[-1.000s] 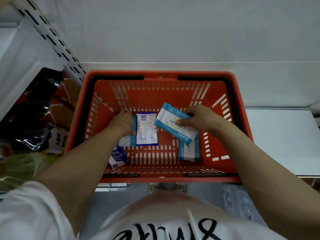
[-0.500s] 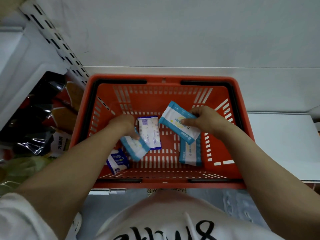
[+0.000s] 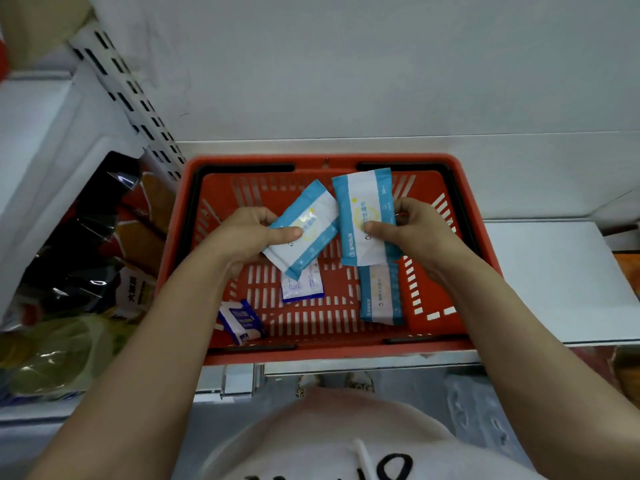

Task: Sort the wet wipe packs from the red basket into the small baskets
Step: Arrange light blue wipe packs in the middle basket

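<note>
Well left of both grips, snack bags (image 3: pixel 86 244) are lying heaped on a lower shelf beside the red basket (image 3: pixel 481 258). Inside the basket, down and left of the left hand's grip, a dark-blue wipe pack (image 3: pixel 240 322) is leaning in the near left corner. The left hand (image 3: pixel 242 237) is pinching a light-blue pack (image 3: pixel 308 226) by its left edge, thumb lying across the front and fingers curling behind, and is holding it tilted above the basket floor. Directly under that grip, a white pack with a dark-blue border (image 3: pixel 303 284) is lying flat on the floor, partly covered by the held pack. Just right of it, the right hand (image 3: pixel 415 233) is pinching a second light-blue pack (image 3: pixel 365 216) by its right edge, thumb pressing on the front, holding it nearly upright; the two held packs are sitting just beside each other. Below the right grip, a third light-blue pack (image 3: pixel 381 294) is lying lengthwise on the basket floor. The basket is sitting on a white shelf (image 3: pixel 554 278).
</note>
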A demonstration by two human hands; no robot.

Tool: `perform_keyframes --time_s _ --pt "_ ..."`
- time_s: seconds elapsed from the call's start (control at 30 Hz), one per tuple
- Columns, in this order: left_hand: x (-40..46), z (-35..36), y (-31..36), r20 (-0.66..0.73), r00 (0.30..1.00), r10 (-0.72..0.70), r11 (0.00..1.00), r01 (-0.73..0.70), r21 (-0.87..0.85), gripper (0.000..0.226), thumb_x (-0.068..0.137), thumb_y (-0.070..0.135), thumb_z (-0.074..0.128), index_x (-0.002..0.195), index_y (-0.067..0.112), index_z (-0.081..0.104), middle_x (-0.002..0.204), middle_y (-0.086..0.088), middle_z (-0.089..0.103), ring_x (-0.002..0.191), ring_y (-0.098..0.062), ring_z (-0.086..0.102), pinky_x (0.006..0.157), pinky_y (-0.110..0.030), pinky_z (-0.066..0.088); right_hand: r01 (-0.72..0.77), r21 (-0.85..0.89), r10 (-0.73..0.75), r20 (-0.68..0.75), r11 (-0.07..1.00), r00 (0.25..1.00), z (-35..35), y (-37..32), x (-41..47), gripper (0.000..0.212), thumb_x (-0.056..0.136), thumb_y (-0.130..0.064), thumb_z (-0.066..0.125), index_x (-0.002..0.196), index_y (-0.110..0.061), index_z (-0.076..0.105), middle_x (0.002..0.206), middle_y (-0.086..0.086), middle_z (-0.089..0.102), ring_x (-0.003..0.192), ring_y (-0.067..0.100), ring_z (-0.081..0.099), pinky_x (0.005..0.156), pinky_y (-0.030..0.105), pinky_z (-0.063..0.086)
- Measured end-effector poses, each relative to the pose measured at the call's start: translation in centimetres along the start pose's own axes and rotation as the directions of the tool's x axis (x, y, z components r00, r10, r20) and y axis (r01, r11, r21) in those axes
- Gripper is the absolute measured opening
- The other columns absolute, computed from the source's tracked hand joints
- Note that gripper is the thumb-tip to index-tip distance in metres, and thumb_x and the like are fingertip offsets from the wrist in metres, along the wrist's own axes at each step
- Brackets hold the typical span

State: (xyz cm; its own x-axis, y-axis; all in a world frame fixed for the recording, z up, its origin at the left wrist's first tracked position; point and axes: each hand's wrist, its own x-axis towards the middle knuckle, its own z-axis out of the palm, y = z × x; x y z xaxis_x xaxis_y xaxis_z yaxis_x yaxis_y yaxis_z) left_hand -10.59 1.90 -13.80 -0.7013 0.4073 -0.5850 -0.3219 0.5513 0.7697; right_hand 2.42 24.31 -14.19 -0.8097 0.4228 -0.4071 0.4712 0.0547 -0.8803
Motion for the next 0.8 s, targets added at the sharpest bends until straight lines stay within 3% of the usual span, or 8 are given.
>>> perform_keyframes --time_s 0.07,0.23,0.33,0.5,0.6,0.7,0.8 --pt "-0.6 0.2 0.3 0.025 0.999 0.035 0.999 -0.034 -0.033 0.041 0.076 0.018 0.081 0.109 0.002 0.063 0.101 -0.012 0.074 0.093 -0.026 0.071 0.087 -0.043 0.056 -0.001 0.017 0.001 -0.025 1.000 1.000 0.3 0.1 -1.3 0.036 0.078 -0.032 0.081 0.107 -0.026 0.061 0.100 -0.006 0.074 0.082 0.008 0.074 0.064 0.029 0.061" --pt "-1.7 1.6 1.4 0.071 0.986 0.154 0.983 -0.145 -0.117 0.039 0.068 0.018 0.082 0.101 0.012 0.063 0.088 -0.003 0.076 0.074 -0.015 0.073 0.066 -0.032 0.058 0.056 0.153 -0.037 -0.125 0.987 0.991 0.1 0.5 -4.9 0.048 0.078 -0.024 0.082 0.118 -0.025 0.055 0.098 -0.005 0.076 0.085 0.014 0.075 0.069 0.037 0.062" --pt "-3.2 3.5 1.9 0.116 0.968 0.223 0.957 -0.195 -0.215 0.042 0.059 0.020 0.080 0.097 0.014 0.064 0.085 -0.002 0.077 0.072 -0.015 0.073 0.055 -0.024 0.056 0.100 0.229 -0.057 -0.185 0.968 0.981 -0.8 0.9 -7.3 0.040 0.081 -0.019 0.080 0.115 -0.020 0.060 0.098 -0.003 0.077 0.087 0.017 0.075 0.074 0.037 0.061" --pt "-6.6 7.1 1.9 0.209 0.930 0.304 0.931 -0.243 -0.273 0.039 0.069 0.006 0.075 0.105 0.016 0.063 0.091 -0.005 0.077 0.076 -0.017 0.073 0.068 -0.028 0.060 0.174 0.334 -0.056 -0.334 0.927 0.941 -3.6 2.2 -11.6 0.029 0.082 -0.007 0.077 0.107 -0.013 0.064 0.096 0.002 0.077 0.088 0.021 0.075 0.073 0.035 0.060" --pt "-9.0 10.5 2.1 0.258 0.902 0.348 0.919 -0.273 -0.286 0.044 0.078 -0.009 0.067 0.114 0.015 0.060 0.094 -0.005 0.076 0.079 -0.014 0.072 0.073 -0.027 0.059 0.205 0.399 -0.031 -0.402 0.894 0.915 -6.0 3.8 -14.9 0.035 0.082 -0.002 0.074 0.114 -0.008 0.061 0.104 0.008 0.075 0.094 0.026 0.073 0.074 0.039 0.059" --pt "-11.9 15.3 1.8 0.307 0.872 0.381 0.910 -0.296 -0.290 0.048 0.079 -0.012 0.064 0.117 0.016 0.058 0.097 -0.004 0.074 0.079 -0.012 0.071 0.068 -0.023 0.059 0.274 0.452 -0.024 -0.486 0.849 0.874 -9.3 6.6 -19.6 0.046 0.079 0.003 0.075 0.120 -0.005 0.055 0.107 0.010 0.072 0.094 0.024 0.073 0.073 0.038 0.061" --pt "-15.3 22.0 0.6 0.366 0.846 0.387 0.915 -0.303 -0.267 0.051 0.080 -0.012 0.064 0.122 0.015 0.058 0.104 -0.006 0.072 0.082 -0.013 0.070 0.071 -0.023 0.058 0.341 0.469 -0.030 -0.553 0.814 0.833 -13.2 11.1 -25.6 0.053 0.076 0.007 0.076 0.119 -0.014 0.052 0.106 0.008 0.073 0.095 0.023 0.073 0.072 0.038 0.061"
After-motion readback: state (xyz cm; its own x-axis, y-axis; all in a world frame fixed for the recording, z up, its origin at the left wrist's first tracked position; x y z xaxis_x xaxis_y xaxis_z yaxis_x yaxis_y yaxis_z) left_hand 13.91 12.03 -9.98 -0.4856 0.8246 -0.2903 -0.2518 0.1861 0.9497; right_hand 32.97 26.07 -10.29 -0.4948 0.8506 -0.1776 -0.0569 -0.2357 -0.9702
